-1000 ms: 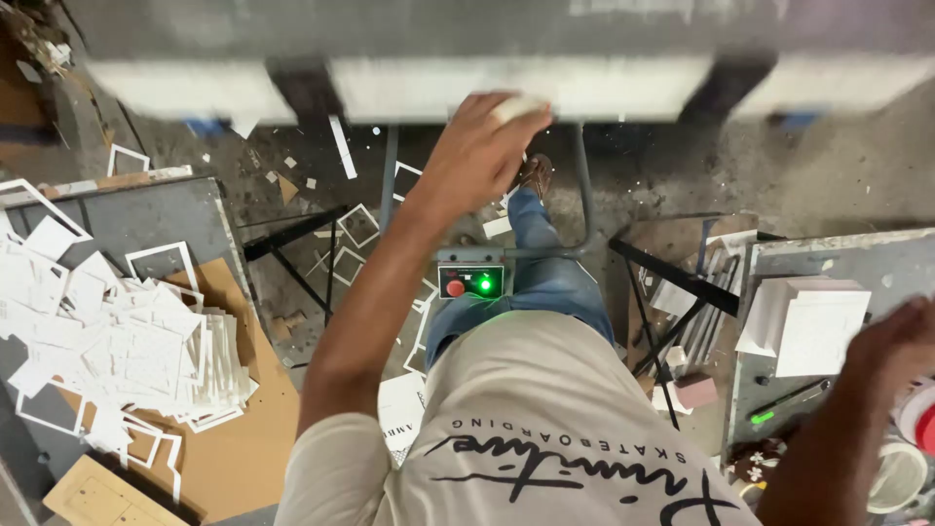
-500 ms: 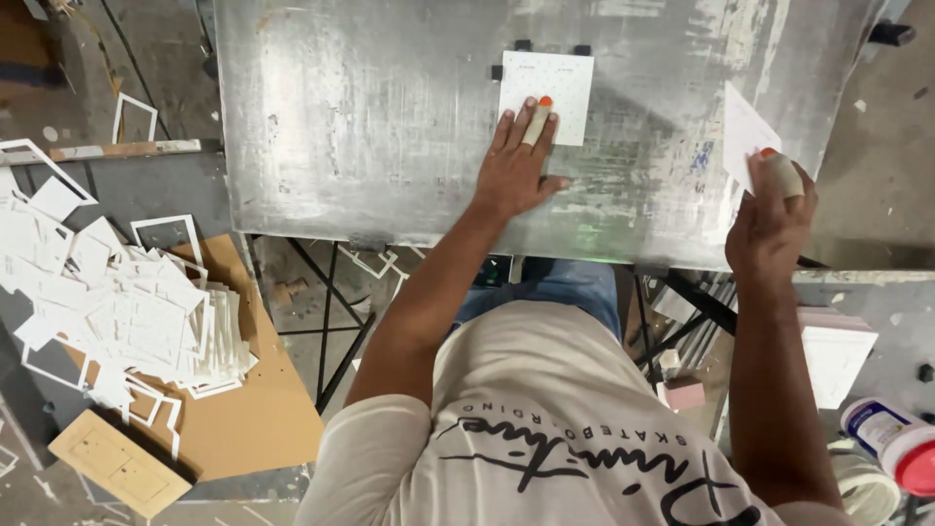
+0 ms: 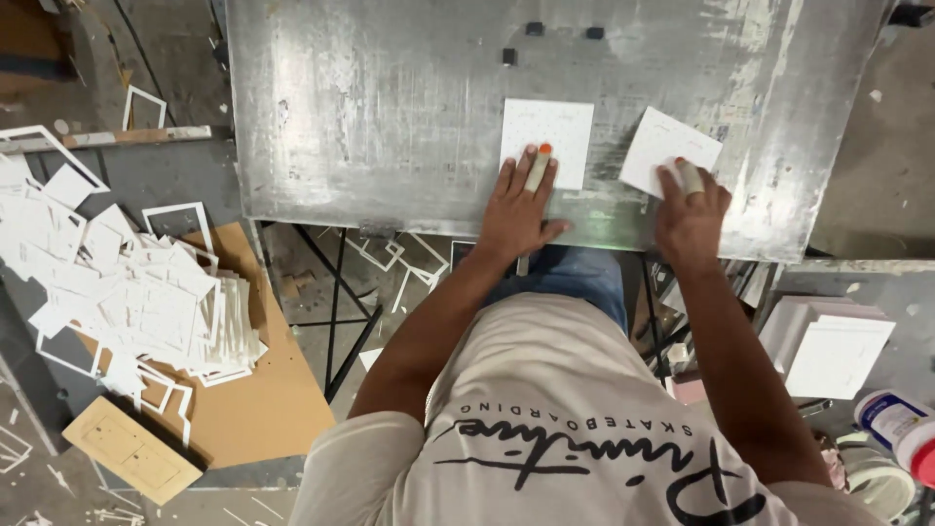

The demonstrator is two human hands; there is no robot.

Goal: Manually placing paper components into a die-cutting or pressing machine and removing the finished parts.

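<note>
Scratched grey metal table (image 3: 390, 127) fills the top of the head view, worn and streaked with white. Left hand (image 3: 518, 206) lies flat on it, palm down, fingers held close together and pointing away from the body; the taped fingertips rest on the lower edge of a square white card (image 3: 547, 136). One fingertip cover is orange at the tip. That card sits square to the table edge, near the middle of the table's near half.

Right hand (image 3: 690, 205) is also palm down, fingers close together and slightly curled, a taped finger pressing the near corner of a second white card (image 3: 667, 146). This card is turned at an angle and lies just right of the first, apart from it, no overlap. Neither hand pinches or lifts anything; both just press down.

Three small dark blocks (image 3: 534, 29) sit on the table beyond the square card.

Below left, a big loose heap of white card offcuts and frames (image 3: 127, 292) on a brown cardboard sheet (image 3: 263, 409), with a small wooden board (image 3: 131, 450) at its near edge. Low right, a stack of white sheets (image 3: 838, 356) and a white tub with a blue label (image 3: 891, 419).
</note>
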